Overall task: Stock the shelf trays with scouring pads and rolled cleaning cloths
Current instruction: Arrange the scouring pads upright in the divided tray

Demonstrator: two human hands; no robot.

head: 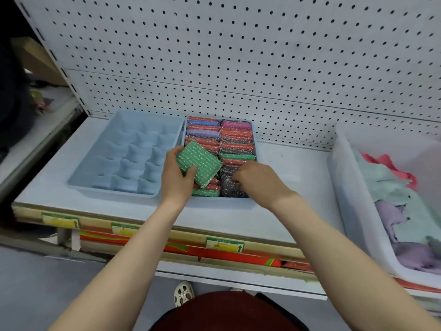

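Observation:
A light blue tray (254, 139) on the shelf is packed with two rows of glittery scouring pads (236, 136) standing on edge, in red, purple, pink, green and dark colours. My left hand (175, 177) grips a green scouring pad (199, 163) above the near end of the left row. My right hand (259, 179) lies on the dark pads (230, 187) at the near end of the right row, fingers curled into them. To the left stands a light blue divided tray (83, 177) with several empty cells.
A white bin (346, 187) at the right holds loose cloths (401, 211) in mint, purple and pink. White pegboard (238, 56) backs the shelf. The shelf front (143, 229) carries green and yellow price labels. A dark aisle opens at the far left.

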